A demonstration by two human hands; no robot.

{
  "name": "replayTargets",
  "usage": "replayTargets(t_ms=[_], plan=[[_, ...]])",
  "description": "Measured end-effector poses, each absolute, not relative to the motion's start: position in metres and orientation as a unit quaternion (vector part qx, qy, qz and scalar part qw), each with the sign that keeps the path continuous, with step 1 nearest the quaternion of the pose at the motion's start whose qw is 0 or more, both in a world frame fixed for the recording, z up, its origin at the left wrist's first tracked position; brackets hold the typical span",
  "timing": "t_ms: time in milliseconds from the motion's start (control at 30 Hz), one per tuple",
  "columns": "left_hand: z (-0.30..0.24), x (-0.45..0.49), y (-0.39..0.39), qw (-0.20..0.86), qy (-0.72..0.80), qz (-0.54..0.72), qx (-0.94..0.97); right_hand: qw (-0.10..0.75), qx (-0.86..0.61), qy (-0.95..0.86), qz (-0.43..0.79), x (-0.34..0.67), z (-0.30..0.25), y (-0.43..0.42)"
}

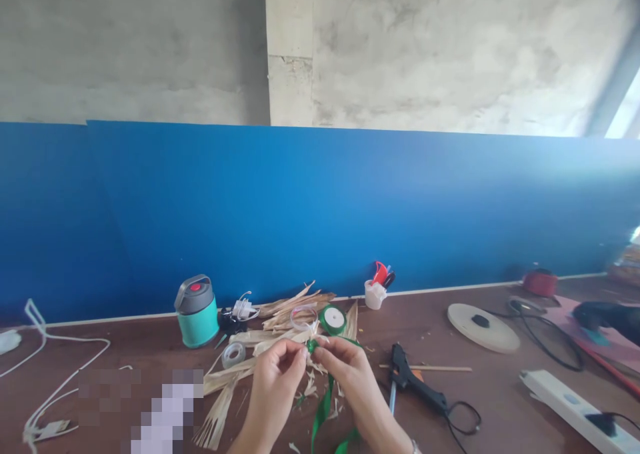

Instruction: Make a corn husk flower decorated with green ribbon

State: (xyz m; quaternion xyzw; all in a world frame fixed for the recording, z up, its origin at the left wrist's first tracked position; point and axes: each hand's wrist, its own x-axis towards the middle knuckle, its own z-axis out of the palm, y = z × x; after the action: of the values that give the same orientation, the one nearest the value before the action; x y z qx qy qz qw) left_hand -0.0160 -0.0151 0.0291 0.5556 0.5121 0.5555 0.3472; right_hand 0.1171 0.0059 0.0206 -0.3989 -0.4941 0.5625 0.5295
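Observation:
My left hand [278, 378] and my right hand [352, 375] meet over the middle of the table, thumbs and fingertips closed in a pinch. Between them is a small bunched bit of green ribbon [311, 346], against a pale, husk-like piece partly hidden by my fingers. Lengths of the ribbon hang below my right hand. Just behind my hands stands a spool of green ribbon [333, 319]. Dry pale husk strips [215, 411] lie left of and behind my left hand, with small scraps below.
A black glue gun [413, 381] lies right of my hands, near a thin wooden stick [445, 369]. A roll of clear tape [233, 355], a teal flask [197, 314] and white cables are leftward. Rightward are a round lid [483, 327] and a power strip [575, 404]. A pen cup [374, 295] stands behind.

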Motion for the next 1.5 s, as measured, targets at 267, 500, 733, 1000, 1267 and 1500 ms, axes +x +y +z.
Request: replayTargets(t_ms=[267,500,733,1000,1267,1500], plan=[[0.014,-0.015,-0.013,0.195,0.537,0.562,0.597,0.579,-0.379,-0.466,0.552,0.105,0.016,0.001],[0.009,-0.015,-0.012,0.057,0.541,0.557,0.628,0.591,-0.377,-0.445,0.556,0.1,0.014,0.003],[0.005,-0.014,-0.015,0.015,0.532,0.555,0.639,0.604,-0.383,-0.447,0.537,0.1,0.014,0.004],[0.009,-0.01,-0.017,0.1,0.529,0.576,0.615,0.611,-0.376,-0.459,0.524,0.099,0.02,0.002],[0.012,-0.01,-0.011,0.34,0.51,0.584,0.532,0.602,-0.392,-0.471,0.512,0.102,0.018,0.004],[0.003,-0.014,-0.009,0.184,0.54,0.585,0.576,0.573,-0.4,-0.467,0.542,0.1,0.007,0.005]])
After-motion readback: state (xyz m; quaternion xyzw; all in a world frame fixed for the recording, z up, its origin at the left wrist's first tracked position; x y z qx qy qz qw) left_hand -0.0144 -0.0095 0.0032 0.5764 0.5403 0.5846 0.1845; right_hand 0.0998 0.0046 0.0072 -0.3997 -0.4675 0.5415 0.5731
